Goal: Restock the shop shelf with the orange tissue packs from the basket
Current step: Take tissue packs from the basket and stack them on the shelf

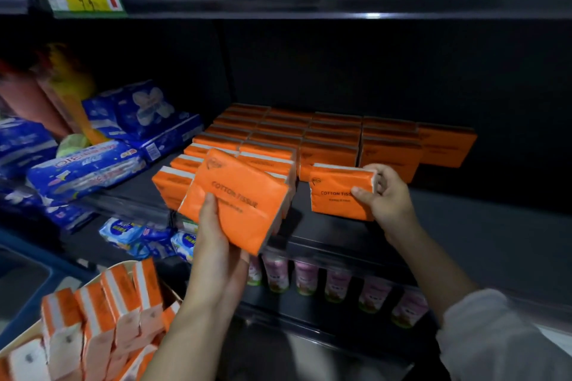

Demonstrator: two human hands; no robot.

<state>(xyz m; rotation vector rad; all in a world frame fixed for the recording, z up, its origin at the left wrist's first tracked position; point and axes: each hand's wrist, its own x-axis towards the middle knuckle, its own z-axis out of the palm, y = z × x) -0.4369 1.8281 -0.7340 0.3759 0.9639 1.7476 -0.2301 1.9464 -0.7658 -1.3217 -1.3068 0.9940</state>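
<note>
Closest to the camera, the basket [102,273] at lower left is well filled with orange tissue packs [93,318] standing on edge, white ends up, packed close together. Above it the left hand [216,244] grips a tilted bundle of packs [238,201] from below, thumb across the printed face; how many it holds I cannot tell. The right hand [387,195] pinches 1 single pack [337,195] by its right end, upright, at the front of the shelf [464,226]. Both hands are clamped on packs and sit well apart.

I judge the step to be placing: the single pack is being set just in front of the shelved rows [309,139], which already run several deep to the back wall. Next, it likely needs pushing back flush against its row, then the bundle fed over 1 pack at a time. Bare shelf to the right offers room.

Blue wrapped packs [93,164] crowd the shelf's left side, and pink-labelled bottles [306,275] line the shelf below.
</note>
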